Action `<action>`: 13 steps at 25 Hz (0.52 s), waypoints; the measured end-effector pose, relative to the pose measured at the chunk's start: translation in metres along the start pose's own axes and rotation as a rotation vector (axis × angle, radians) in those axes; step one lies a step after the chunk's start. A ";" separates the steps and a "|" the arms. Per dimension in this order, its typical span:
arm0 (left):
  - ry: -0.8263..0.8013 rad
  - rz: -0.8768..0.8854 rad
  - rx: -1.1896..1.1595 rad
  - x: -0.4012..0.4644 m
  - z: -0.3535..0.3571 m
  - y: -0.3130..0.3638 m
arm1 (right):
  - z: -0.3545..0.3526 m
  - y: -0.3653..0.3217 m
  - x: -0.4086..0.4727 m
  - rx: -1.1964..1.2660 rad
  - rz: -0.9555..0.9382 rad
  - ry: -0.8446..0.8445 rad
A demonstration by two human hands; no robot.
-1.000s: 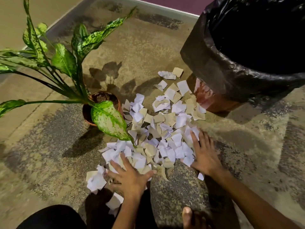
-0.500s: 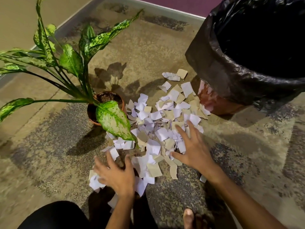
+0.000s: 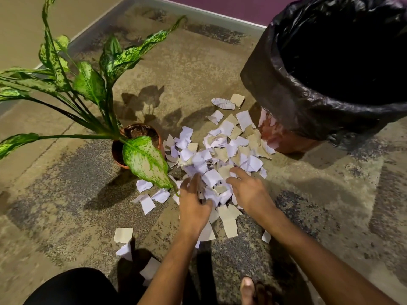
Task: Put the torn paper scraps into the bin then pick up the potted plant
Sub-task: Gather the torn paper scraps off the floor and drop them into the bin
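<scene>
Fingers of left hand (image 3: 193, 205) and right hand (image 3: 248, 192) cupped around bunched paper scraps (image 3: 214, 186) between them.

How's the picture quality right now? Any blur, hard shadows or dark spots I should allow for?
Head view: the left hand is slightly motion-blurred over the scraps; the plant throws hard shadows on the floor, so the light is strong; the inside of the bin is pure black, contents unreadable; wide-angle bending shows at the edges.

Mottled beige-and-grey carpet (image 3: 198, 62) underfoot, pale border strip (image 3: 211, 13) at its far edge — purple wall (image 3: 231, 3) beyond
</scene>
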State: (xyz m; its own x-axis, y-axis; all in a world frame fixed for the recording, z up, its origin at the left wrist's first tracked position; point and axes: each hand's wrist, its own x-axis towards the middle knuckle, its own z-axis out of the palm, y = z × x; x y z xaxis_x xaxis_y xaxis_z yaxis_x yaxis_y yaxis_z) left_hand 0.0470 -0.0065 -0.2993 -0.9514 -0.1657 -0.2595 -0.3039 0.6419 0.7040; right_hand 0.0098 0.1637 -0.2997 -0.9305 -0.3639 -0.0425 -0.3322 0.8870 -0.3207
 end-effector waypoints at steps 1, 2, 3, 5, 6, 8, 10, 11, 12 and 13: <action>0.039 0.045 0.035 0.003 0.003 0.002 | -0.001 0.002 -0.001 0.011 -0.016 0.042; 0.096 0.072 0.058 0.006 0.004 0.005 | -0.002 0.005 -0.003 0.021 -0.026 0.085; 0.160 0.082 0.065 0.008 0.003 0.009 | -0.004 0.007 -0.004 0.026 -0.029 0.115; 0.238 0.048 0.034 0.010 -0.004 0.016 | -0.008 0.011 -0.007 0.038 -0.009 0.141; 0.250 0.021 0.001 0.010 -0.010 0.021 | -0.014 0.012 -0.009 0.063 0.001 0.156; 0.233 0.057 -0.076 0.009 -0.017 0.026 | -0.033 0.009 -0.012 0.140 0.027 0.235; 0.226 0.124 -0.198 0.003 -0.021 0.037 | -0.068 -0.001 -0.011 0.240 0.051 0.358; 0.238 0.116 -0.242 0.002 -0.022 0.046 | -0.090 -0.006 -0.011 0.301 0.059 0.405; 0.263 0.101 -0.255 -0.001 -0.022 0.058 | -0.112 -0.012 -0.011 0.341 0.061 0.440; 0.293 0.111 -0.246 -0.004 -0.021 0.072 | -0.134 -0.018 -0.012 0.329 0.055 0.484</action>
State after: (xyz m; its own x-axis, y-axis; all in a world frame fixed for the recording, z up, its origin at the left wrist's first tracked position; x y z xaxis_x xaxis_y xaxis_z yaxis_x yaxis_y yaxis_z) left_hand 0.0281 0.0242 -0.2338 -0.9421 -0.3352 0.0015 -0.1678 0.4754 0.8636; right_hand 0.0060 0.1899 -0.1665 -0.9353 -0.0797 0.3449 -0.2879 0.7382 -0.6101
